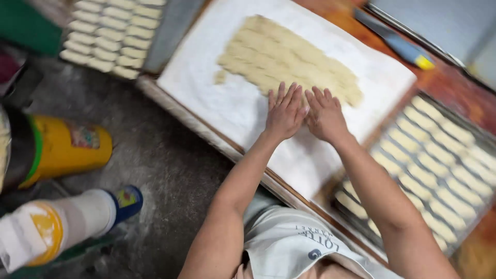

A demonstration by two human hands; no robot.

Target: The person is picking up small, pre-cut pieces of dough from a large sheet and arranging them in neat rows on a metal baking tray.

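A sheet of pale dough (289, 57), scored into strips, lies on a floured white cloth (217, 98) over a wooden table. My left hand (284, 111) and my right hand (324, 114) rest flat side by side at the near edge of the dough, fingers spread and pointing away from me. Both palms press down where dough meets cloth. Whether a piece lies under them is hidden. Neither hand grips anything.
A metal tray (480, 139) with rows of shaped dough sticks stands to the right. Another tray of sticks (111, 36) sits at the upper left. A blue-and-yellow-handled knife (395, 41) lies at the back. On the dusty floor are a yellow bucket (67, 147) and a white container (57, 225).
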